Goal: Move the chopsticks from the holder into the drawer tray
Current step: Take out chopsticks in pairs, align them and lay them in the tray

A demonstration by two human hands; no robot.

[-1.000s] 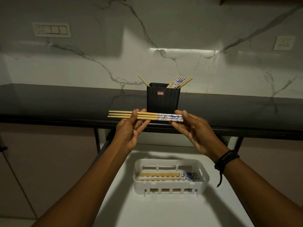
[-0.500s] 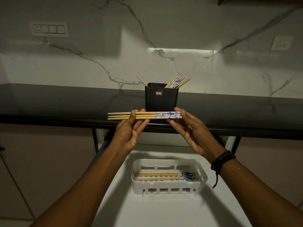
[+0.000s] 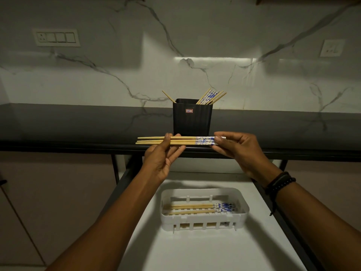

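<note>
A bundle of bamboo chopsticks [image 3: 187, 141] with blue-and-white ends lies level between both hands, in front of the black holder [image 3: 192, 119]. My left hand [image 3: 163, 156] pinches the plain ends, thumb on top. The patterned ends are gripped by my right hand [image 3: 237, 148]. Several more chopsticks [image 3: 212, 97] lean out of the holder's top. Below, a white slotted tray [image 3: 204, 222] in the open drawer holds several chopsticks [image 3: 197, 208] laid lengthwise, patterned ends to the right.
The holder stands on a dark countertop [image 3: 78, 124] against a marble wall. The white drawer floor [image 3: 195, 249] stretches toward me, with dark rails on both sides. Cabinet fronts flank the drawer. A black bracelet [image 3: 278, 182] circles my right wrist.
Both hands have lowered the chopstick bundle slightly and squared its ends together; my right hand has closed further over the patterned ends.
</note>
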